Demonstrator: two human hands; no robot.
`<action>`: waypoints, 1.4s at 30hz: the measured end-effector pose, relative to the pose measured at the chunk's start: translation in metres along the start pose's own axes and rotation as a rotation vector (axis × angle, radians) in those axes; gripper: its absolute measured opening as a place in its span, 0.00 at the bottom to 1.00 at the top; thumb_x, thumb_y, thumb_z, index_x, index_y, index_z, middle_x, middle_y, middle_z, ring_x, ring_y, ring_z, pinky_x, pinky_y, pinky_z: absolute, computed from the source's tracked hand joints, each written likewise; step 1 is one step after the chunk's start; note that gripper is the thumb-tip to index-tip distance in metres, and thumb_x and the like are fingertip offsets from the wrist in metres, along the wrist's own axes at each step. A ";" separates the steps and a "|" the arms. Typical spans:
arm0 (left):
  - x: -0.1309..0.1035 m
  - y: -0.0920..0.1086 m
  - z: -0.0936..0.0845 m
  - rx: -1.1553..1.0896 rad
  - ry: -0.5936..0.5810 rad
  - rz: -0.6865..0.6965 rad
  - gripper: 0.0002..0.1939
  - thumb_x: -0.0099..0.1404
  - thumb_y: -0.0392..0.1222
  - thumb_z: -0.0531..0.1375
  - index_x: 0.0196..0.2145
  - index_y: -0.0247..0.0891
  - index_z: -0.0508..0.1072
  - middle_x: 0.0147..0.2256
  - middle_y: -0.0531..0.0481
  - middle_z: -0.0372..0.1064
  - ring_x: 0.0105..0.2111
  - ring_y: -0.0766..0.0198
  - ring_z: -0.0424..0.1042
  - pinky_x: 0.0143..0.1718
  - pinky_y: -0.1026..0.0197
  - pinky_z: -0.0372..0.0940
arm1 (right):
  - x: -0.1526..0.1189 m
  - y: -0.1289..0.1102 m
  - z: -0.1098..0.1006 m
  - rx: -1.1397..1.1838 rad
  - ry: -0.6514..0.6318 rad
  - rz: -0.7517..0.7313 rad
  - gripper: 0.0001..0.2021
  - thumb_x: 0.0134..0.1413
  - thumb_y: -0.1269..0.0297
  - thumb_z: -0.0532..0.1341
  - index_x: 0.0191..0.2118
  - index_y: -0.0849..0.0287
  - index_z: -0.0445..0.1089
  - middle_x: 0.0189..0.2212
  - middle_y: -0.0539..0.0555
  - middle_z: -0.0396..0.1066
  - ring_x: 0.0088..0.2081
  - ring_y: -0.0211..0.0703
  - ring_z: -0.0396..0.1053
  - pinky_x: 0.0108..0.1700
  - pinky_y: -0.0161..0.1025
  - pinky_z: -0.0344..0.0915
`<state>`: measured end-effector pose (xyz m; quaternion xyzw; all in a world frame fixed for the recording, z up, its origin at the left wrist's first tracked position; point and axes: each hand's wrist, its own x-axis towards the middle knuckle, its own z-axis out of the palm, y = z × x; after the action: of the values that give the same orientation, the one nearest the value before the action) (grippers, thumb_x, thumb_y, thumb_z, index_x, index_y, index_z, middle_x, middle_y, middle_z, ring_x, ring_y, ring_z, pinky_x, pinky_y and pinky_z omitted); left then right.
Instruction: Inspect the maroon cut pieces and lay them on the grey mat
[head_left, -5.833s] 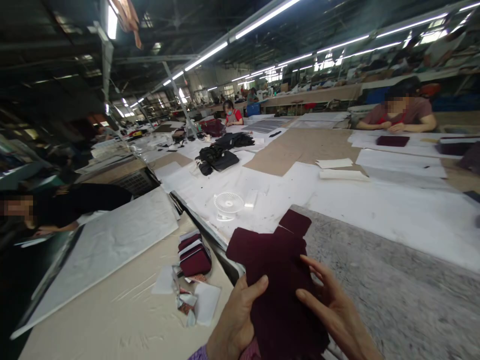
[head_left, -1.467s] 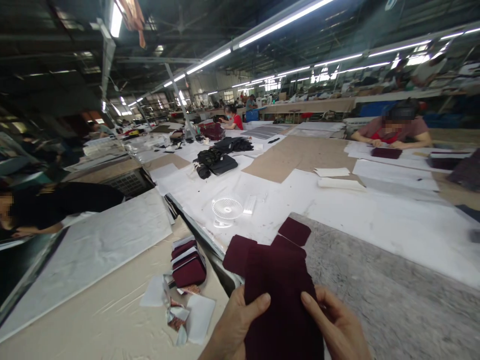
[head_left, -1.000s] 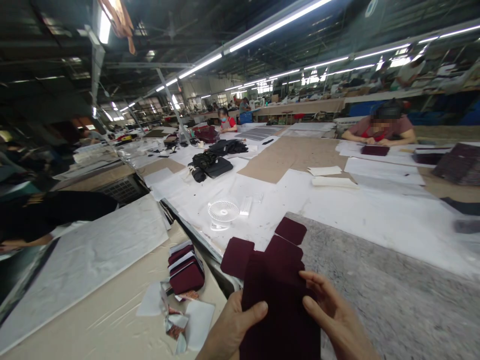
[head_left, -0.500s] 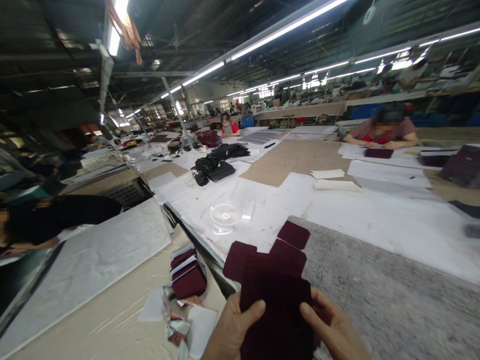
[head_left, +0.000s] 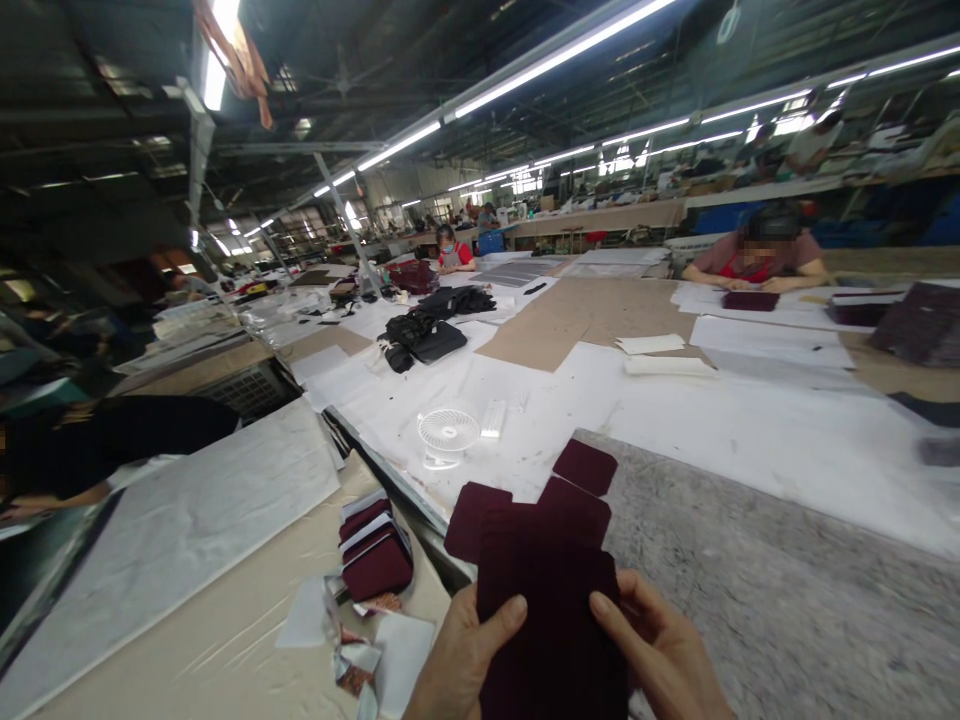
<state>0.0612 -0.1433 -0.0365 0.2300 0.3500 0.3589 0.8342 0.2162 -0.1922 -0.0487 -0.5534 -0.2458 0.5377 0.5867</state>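
Between my two hands I hold a dark maroon fabric piece [head_left: 551,620], roughly rectangular with rounded corners. My left hand [head_left: 469,645] grips its left edge, thumb on top. At the right edge my right hand [head_left: 660,635] pinches it, thumb on top and fingers behind. Just beyond lie more maroon fabric panels [head_left: 585,467], spread on a grey mottled sheet [head_left: 750,560]; the held piece covers part of them. To the left, a stack of maroon and pale pieces [head_left: 379,560] rests on the beige surface, beside white paper scraps [head_left: 405,655].
A small white fan [head_left: 448,430] stands on the white-covered table, with black fabric bundles [head_left: 424,335] behind it. A co-worker [head_left: 765,245] leans over the table at right. Another person's dark sleeve [head_left: 165,430] is at left. A gap [head_left: 442,560] separates the two tables.
My view has shifted slightly. The right thumb has slid a little inward over the fabric's right edge; both hands keep hold of the maroon piece.
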 end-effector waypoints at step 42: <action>0.001 0.005 -0.001 0.078 0.008 0.012 0.21 0.48 0.42 0.69 0.41 0.31 0.76 0.36 0.39 0.77 0.40 0.50 0.75 0.49 0.50 0.64 | 0.004 0.007 -0.001 0.010 0.002 0.125 0.19 0.39 0.48 0.67 0.21 0.59 0.64 0.17 0.45 0.62 0.20 0.31 0.55 0.21 0.29 0.51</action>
<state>0.0587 -0.1395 -0.0345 0.2629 0.3655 0.3511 0.8210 0.2157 -0.1905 -0.0570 -0.5652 -0.2077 0.5740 0.5549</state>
